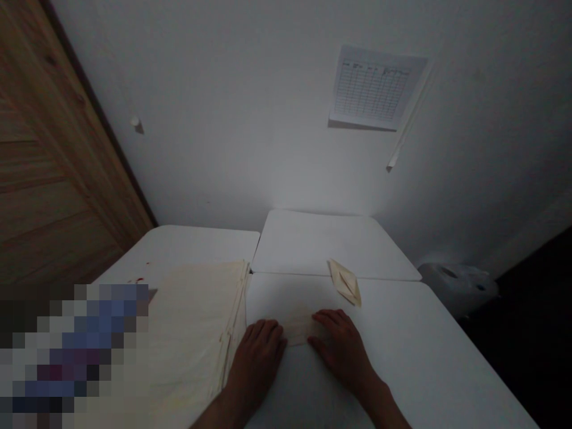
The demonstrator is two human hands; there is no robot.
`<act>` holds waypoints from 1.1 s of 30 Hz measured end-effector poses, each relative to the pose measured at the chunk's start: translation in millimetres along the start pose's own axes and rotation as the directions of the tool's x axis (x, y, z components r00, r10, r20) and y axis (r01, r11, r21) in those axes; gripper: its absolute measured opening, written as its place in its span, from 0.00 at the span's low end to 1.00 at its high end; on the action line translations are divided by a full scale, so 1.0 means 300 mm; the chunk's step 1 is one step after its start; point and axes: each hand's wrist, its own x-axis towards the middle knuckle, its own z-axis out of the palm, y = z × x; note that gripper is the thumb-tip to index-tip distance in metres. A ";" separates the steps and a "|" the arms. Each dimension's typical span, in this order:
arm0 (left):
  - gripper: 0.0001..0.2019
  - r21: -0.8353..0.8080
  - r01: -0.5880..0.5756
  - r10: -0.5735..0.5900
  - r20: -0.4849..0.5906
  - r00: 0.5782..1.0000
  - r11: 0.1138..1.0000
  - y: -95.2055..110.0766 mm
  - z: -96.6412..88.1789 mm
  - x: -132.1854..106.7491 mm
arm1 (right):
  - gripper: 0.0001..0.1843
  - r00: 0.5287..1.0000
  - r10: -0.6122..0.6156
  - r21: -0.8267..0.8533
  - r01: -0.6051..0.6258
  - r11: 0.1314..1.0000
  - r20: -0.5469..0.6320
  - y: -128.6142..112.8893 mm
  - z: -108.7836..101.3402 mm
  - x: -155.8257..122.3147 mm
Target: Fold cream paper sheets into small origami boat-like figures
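A small cream sheet of paper (300,328) lies on the white table (429,363) right in front of me. My left hand (257,356) rests flat on the table with its fingertips at the paper's left edge. My right hand (343,348) lies flat with its fingers spread over the paper's right edge. Neither hand grips anything. A folded cream paper shape (345,281) sits a little beyond the right hand, near the seam between two tables.
A thick stack of large cream sheets (192,333) lies left of my left hand. A wooden door (49,173) stands at the left. On the white wall hangs a printed sheet (373,89). A white bin (460,285) sits low at the right.
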 end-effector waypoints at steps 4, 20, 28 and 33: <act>0.08 -0.055 0.013 -0.014 -0.005 1.000 0.998 -0.013 0.012 -0.004 | 0.19 0.999 0.040 0.056 -0.038 0.998 -0.034 0.001 0.010 -0.003; 0.13 -0.141 0.032 -0.044 -0.084 0.995 0.989 -0.039 0.036 -0.023 | 0.26 0.992 0.068 0.141 -0.053 0.989 -0.106 0.014 0.016 -0.020; 0.11 -0.197 0.049 -0.069 -0.099 0.993 0.979 -0.040 0.023 -0.013 | 0.19 0.994 0.068 0.173 -0.053 0.983 -0.081 0.024 0.015 -0.022; 0.07 -0.259 0.003 -0.040 -0.137 0.990 0.966 -0.034 0.003 -0.004 | 0.07 0.996 0.021 0.173 -0.006 0.985 -0.085 0.043 0.017 -0.022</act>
